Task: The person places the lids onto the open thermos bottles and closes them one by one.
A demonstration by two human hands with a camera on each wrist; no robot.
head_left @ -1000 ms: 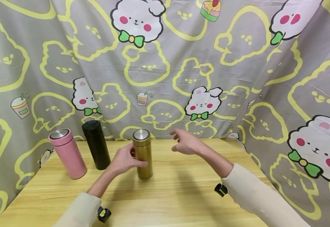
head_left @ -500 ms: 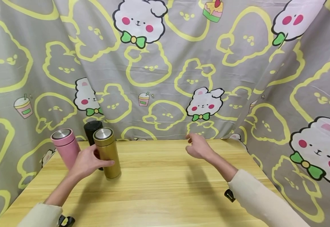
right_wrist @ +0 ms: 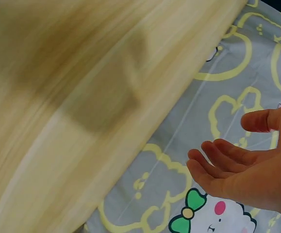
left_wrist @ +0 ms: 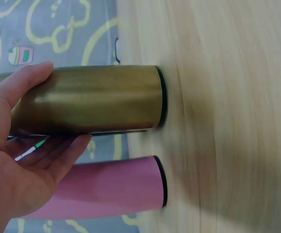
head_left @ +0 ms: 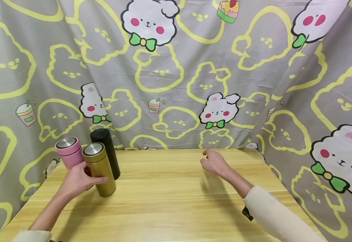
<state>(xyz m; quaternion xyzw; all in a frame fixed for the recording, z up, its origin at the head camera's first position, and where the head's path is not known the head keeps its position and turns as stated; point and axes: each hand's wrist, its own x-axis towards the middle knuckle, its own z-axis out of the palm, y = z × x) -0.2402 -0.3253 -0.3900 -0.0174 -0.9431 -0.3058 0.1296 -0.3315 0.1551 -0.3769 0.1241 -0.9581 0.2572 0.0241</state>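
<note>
My left hand (head_left: 77,181) grips a gold thermos flask (head_left: 101,169) round its body, thumb across the near side. The flask stands upright with a shiny steel lid top, and its dark base shows close to the tabletop in the left wrist view. Just left of it is a pink thermos flask (head_left: 70,153), partly hidden behind my hand and the gold one. Behind to the right rises a black thermos flask (head_left: 110,158), its lower left side covered by the gold one. Over the table's right half hangs my right hand (head_left: 214,163), fingers loosely bent around nothing.
A wooden table (head_left: 170,201) with light grain lies under everything. Along its back and sides hangs a grey curtain (head_left: 170,101) printed with cartoon rabbits and yellow outlines.
My left hand has carried the gold thermos flask leftward from mid-table, then slightly nearer me, to in front of the pink and black ones. My right hand has drifted right and lower.
</note>
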